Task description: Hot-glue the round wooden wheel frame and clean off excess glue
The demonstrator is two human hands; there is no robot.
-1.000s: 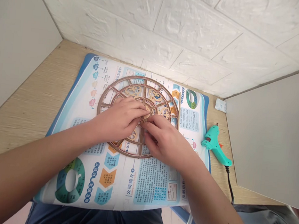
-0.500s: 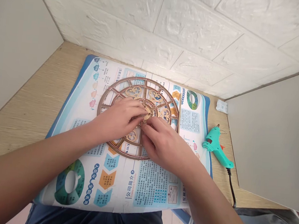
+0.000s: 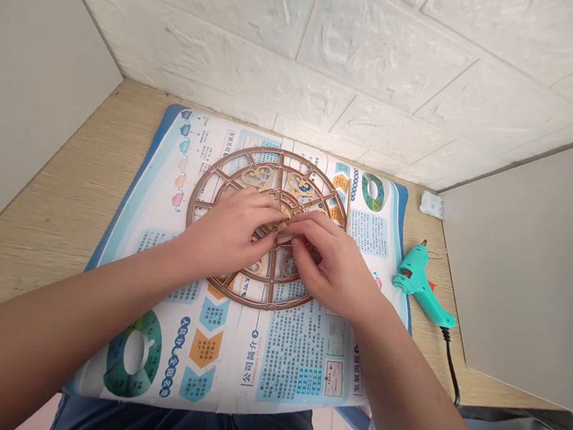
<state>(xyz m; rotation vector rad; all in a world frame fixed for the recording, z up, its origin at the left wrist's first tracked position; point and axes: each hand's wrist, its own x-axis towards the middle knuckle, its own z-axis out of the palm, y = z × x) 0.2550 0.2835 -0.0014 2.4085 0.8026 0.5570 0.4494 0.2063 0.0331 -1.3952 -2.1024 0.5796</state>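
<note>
A round brown lattice frame (image 3: pixel 269 294), apparently wood, lies flat, with spokes, inner rings and pale scrollwork inserts (image 3: pixel 301 187). At its hub sits a small pale round piece (image 3: pixel 281 226), partly covered by fingers. My left hand (image 3: pixel 240 228) reaches over the left half, its thumb and fingers closed in on the hub piece. From the right, my right hand (image 3: pixel 330 259) rests on the frame, fingers bent and closed, fingertips at the hub's right side. Whether a tiny part is between the right fingertips is hidden.
Beneath the frame lies a printed sheet (image 3: pixel 160 164) over a blue-edged board on the wooden table (image 3: pixel 30 219). A teal glue gun (image 3: pixel 423 287) with a black cord lies at the right, and a small white packet (image 3: pixel 432 204) is behind it. White brick-patterned wall and side panels enclose the table.
My right hand has moved up and to the right around the hub, uncovering a lower scrollwork insert. My left hand stays at the hub, nearly still. The view has shifted slightly.
</note>
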